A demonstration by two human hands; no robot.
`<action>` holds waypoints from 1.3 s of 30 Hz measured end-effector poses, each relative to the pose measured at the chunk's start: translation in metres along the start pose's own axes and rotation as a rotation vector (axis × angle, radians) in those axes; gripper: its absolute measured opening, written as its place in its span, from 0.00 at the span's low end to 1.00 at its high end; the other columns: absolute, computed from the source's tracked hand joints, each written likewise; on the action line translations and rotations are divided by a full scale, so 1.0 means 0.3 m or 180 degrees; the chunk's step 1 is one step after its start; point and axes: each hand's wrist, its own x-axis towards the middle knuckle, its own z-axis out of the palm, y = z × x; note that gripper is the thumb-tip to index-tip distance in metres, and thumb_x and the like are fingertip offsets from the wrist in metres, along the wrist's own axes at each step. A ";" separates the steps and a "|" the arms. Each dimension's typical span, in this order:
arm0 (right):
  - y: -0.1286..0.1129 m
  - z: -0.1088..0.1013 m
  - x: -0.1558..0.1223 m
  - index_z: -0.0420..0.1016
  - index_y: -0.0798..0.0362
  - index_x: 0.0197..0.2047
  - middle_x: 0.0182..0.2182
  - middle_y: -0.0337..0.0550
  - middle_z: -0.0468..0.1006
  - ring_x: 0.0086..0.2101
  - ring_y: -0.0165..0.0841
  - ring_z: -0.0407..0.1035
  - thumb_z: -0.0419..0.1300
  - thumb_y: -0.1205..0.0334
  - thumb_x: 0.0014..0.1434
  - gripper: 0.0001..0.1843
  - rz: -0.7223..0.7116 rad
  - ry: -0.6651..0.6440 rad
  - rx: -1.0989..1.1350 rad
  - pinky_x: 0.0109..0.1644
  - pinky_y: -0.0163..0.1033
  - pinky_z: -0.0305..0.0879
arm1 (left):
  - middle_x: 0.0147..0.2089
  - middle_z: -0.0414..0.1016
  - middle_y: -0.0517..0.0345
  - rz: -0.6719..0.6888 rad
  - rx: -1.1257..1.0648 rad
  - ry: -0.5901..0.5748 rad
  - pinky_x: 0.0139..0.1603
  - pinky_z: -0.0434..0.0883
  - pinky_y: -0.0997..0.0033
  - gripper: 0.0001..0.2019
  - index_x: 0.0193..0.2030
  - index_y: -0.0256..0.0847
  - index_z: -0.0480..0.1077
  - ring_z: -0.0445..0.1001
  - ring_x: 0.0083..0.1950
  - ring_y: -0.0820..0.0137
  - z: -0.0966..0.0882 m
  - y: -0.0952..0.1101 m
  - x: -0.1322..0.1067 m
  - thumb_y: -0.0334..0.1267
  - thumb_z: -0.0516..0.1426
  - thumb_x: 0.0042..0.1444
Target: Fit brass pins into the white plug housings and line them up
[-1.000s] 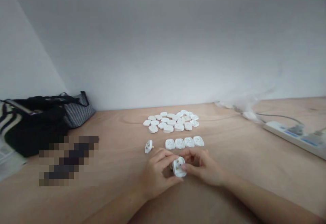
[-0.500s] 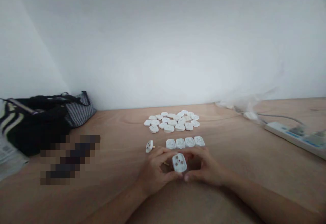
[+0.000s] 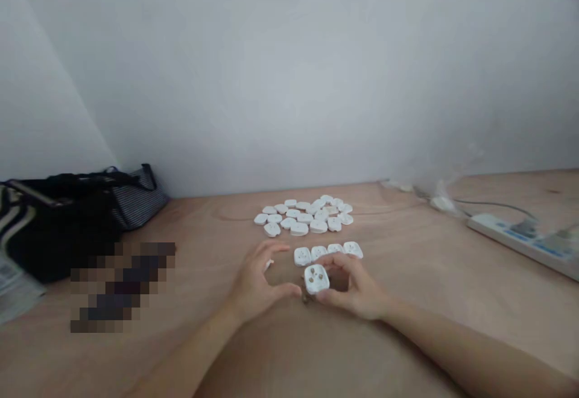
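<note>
My right hand (image 3: 353, 286) pinches a white plug housing (image 3: 316, 279) between thumb and fingers, with three brass pieces showing in its face. More brass, probably pins, shows just below its left edge. To the left, my left hand (image 3: 257, 280) is apart from the housing, thumb and fingers spread in a wide curve with nothing between them. A bit of another white plug part (image 3: 268, 264) peeks out behind the left fingers, mostly hidden. Just beyond my hands stands a row of several white plug housings (image 3: 302, 257), the right ones partly behind my right fingers.
Farther back lies a cluster of several white plug covers (image 3: 299, 228). A white power strip (image 3: 520, 241) with plugs and a grey cable is on the right, near a clear plastic bag (image 3: 443, 196). Black bags (image 3: 67, 223) and a blurred-out dark item (image 3: 124, 286) occupy the left.
My left hand has let go of the housing and moved left, its fingers opening. The right hand still holds the housing, now tilted flatter.
</note>
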 end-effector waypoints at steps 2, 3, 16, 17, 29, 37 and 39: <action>-0.010 -0.004 0.037 0.71 0.51 0.45 0.42 0.45 0.75 0.44 0.42 0.66 0.66 0.59 0.46 0.21 -0.0026 0.0117 -0.0459 0.52 0.52 0.54 | 0.54 0.69 0.49 -0.0204 0.0068 -0.0184 0.57 0.61 0.52 0.30 0.51 0.41 0.67 0.66 0.56 0.54 -0.044 -0.068 0.012 0.45 0.67 0.39; -0.014 -0.005 0.060 0.71 0.51 0.44 0.42 0.43 0.76 0.44 0.42 0.66 0.65 0.59 0.47 0.19 -0.0065 0.0128 -0.0667 0.52 0.53 0.52 | 0.55 0.68 0.49 -0.0351 0.0017 -0.0333 0.58 0.61 0.51 0.31 0.53 0.42 0.66 0.66 0.57 0.53 -0.060 -0.103 0.014 0.44 0.67 0.40; -0.037 0.140 0.276 0.70 0.45 0.45 0.36 0.40 0.77 0.43 0.43 0.65 0.61 0.51 0.49 0.19 -0.0250 -0.0346 -0.1773 0.48 0.50 0.47 | 0.56 0.69 0.50 -0.0776 -0.0738 -0.0715 0.61 0.60 0.54 0.31 0.59 0.40 0.60 0.66 0.58 0.58 -0.056 -0.258 0.004 0.41 0.62 0.48; -0.037 0.145 0.277 0.70 0.44 0.45 0.36 0.40 0.77 0.43 0.43 0.65 0.61 0.51 0.50 0.19 -0.0262 -0.0377 -0.1794 0.48 0.50 0.47 | 0.55 0.69 0.50 -0.0751 -0.0690 -0.0734 0.60 0.61 0.55 0.30 0.59 0.40 0.60 0.66 0.57 0.58 -0.058 -0.260 0.003 0.42 0.62 0.48; 0.068 0.023 0.261 0.74 0.43 0.45 0.44 0.45 0.73 0.46 0.46 0.62 0.65 0.44 0.44 0.26 -0.0391 -0.0582 -0.2122 0.48 0.53 0.48 | 0.34 0.71 0.56 0.0544 0.0360 -0.0888 0.38 0.67 0.72 0.06 0.35 0.38 0.73 0.71 0.35 0.69 -0.051 -0.048 -0.004 0.36 0.56 0.57; 0.058 0.035 0.221 0.71 0.48 0.45 0.43 0.45 0.74 0.45 0.44 0.62 0.63 0.48 0.49 0.22 -0.0387 -0.0211 -0.2049 0.48 0.51 0.48 | 0.33 0.69 0.57 0.0413 0.0592 -0.1217 0.38 0.66 0.74 0.06 0.36 0.40 0.76 0.70 0.35 0.70 0.027 -0.036 -0.028 0.32 0.56 0.57; 0.041 0.030 0.183 0.70 0.48 0.45 0.44 0.44 0.74 0.45 0.42 0.62 0.62 0.48 0.51 0.21 -0.0397 -0.0077 -0.1975 0.49 0.50 0.47 | 0.32 0.69 0.58 0.0433 0.0628 -0.1137 0.37 0.66 0.75 0.07 0.33 0.39 0.75 0.70 0.34 0.71 0.036 -0.039 -0.028 0.31 0.55 0.57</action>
